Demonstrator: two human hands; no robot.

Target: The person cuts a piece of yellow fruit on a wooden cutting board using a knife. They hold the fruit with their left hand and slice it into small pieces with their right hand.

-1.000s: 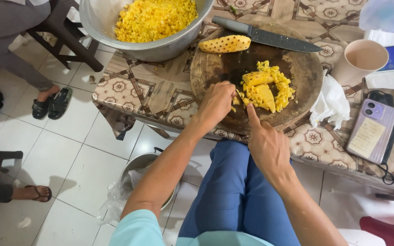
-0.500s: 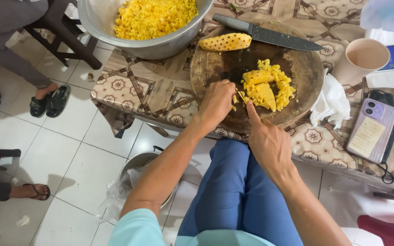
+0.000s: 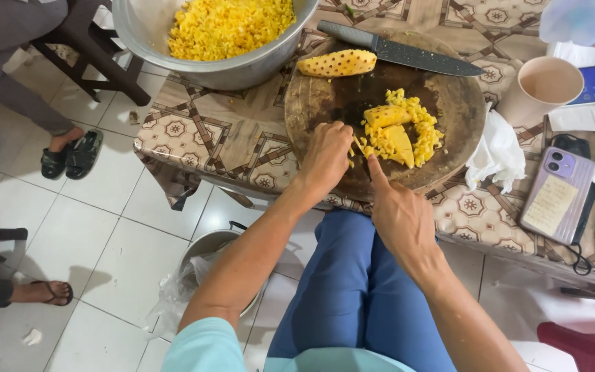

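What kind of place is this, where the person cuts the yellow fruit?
Probably a home kitchen or eating area, used for preparing food. A round wooden cutting board with cut pineapple lies on a table with a patterned cloth, a metal bowl holds chopped pieces, and the floor is white tile.

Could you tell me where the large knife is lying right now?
In the head view the large knife lies untouched on the far edge of the round wooden cutting board, just right of the pineapple slice and beyond the chopped pineapple pile.
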